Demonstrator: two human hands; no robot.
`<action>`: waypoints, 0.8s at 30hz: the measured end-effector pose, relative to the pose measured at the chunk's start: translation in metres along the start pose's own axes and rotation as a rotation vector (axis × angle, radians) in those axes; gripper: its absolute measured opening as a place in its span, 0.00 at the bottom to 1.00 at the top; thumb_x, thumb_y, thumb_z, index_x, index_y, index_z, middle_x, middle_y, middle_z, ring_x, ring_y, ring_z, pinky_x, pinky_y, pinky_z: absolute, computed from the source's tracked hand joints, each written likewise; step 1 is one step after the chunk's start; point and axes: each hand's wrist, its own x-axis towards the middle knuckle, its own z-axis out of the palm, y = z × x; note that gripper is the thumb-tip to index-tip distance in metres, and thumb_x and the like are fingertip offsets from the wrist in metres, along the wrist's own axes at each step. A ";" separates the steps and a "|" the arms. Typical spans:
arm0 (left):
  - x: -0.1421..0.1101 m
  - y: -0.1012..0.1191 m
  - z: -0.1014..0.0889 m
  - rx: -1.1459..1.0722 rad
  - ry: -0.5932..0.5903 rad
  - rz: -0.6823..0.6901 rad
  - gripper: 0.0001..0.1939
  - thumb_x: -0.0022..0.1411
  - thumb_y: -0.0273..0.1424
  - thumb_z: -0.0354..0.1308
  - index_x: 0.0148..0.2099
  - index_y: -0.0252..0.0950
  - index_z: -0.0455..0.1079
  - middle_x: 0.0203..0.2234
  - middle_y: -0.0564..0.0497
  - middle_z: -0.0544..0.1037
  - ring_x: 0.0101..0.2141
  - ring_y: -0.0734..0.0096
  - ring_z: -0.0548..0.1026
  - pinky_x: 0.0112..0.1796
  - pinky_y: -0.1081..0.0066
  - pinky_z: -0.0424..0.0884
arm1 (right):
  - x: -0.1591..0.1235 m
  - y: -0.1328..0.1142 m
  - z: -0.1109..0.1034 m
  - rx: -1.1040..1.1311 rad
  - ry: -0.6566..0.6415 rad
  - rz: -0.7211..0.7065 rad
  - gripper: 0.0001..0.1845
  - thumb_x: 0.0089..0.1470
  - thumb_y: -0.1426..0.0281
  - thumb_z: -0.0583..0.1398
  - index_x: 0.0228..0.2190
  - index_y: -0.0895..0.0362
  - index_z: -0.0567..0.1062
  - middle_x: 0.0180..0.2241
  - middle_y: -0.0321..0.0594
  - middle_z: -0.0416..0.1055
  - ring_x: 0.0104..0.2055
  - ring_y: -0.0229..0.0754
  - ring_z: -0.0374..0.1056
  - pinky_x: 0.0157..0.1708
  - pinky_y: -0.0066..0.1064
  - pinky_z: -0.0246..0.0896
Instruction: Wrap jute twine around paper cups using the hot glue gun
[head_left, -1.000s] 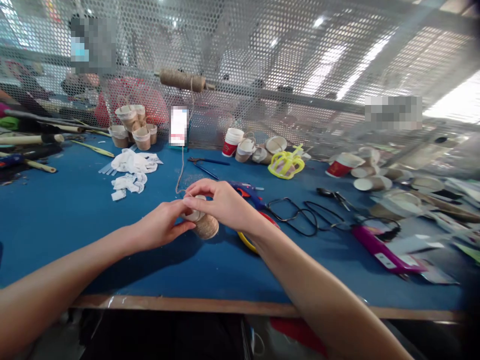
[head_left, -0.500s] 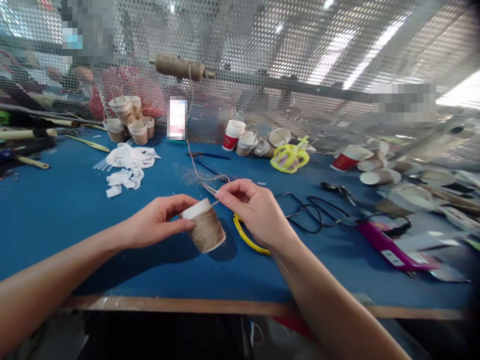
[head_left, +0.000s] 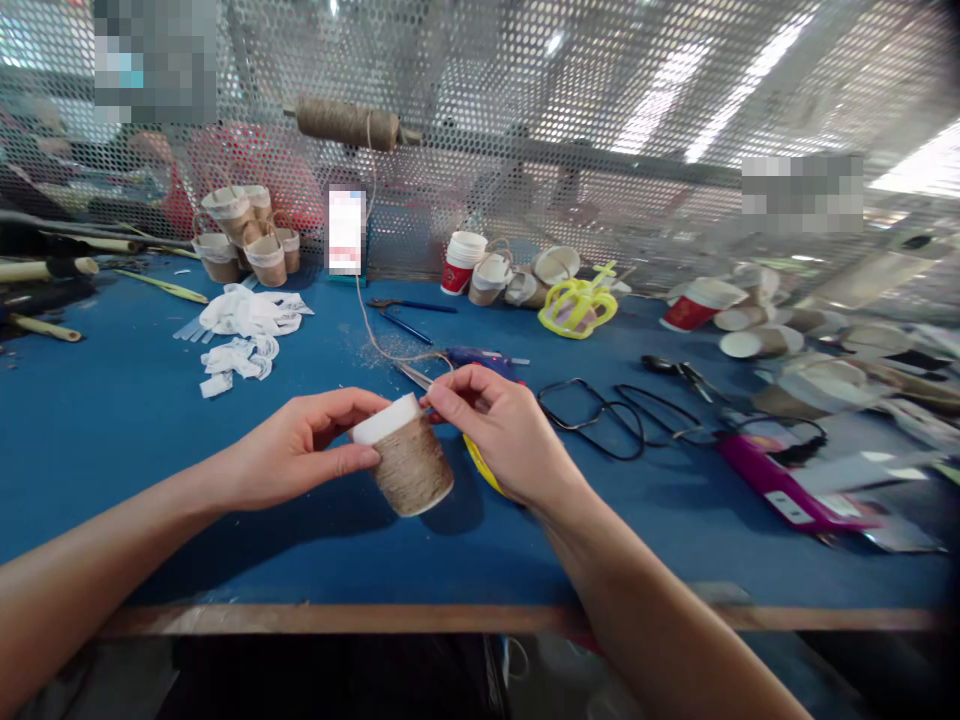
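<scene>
My left hand (head_left: pixel 311 445) grips a small paper cup (head_left: pixel 414 468) by its bare white rim. Brown twine is wound around the cup, which tilts above the table. The fingers of my right hand (head_left: pixel 491 425) pinch the loose twine (head_left: pixel 382 350) close to the cup's upper right edge. From there the strand runs up to the twine spool (head_left: pixel 346 124) on the mesh. Scissors with yellow handles (head_left: pixel 484 465) lie behind and partly under my right hand, their blades pointing to the upper left.
Twine-wrapped cups (head_left: pixel 266 255) stand at the back left by white paper strips (head_left: pixel 247 312). Blue-handled pliers (head_left: pixel 409 308), a blue glue gun (head_left: pixel 480 360) and a yellow crown-shaped piece (head_left: pixel 577 305) lie behind my hands. A purple power strip (head_left: pixel 787 490) sits right, near black cable (head_left: pixel 600 415).
My right hand has come closer to the cup's rim with the twine, and the strand sticking out between them is shorter. The cup has shifted slightly toward me.
</scene>
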 end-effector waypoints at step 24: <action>-0.004 0.001 0.000 0.234 0.053 0.123 0.14 0.58 0.27 0.53 0.47 0.34 0.65 0.40 0.48 0.73 0.39 0.71 0.70 0.42 0.72 0.66 | -0.008 0.001 0.012 -0.047 -0.003 0.033 0.13 0.55 0.59 0.49 0.25 0.55 0.61 0.22 0.30 0.55 0.22 0.33 0.50 0.22 0.27 0.48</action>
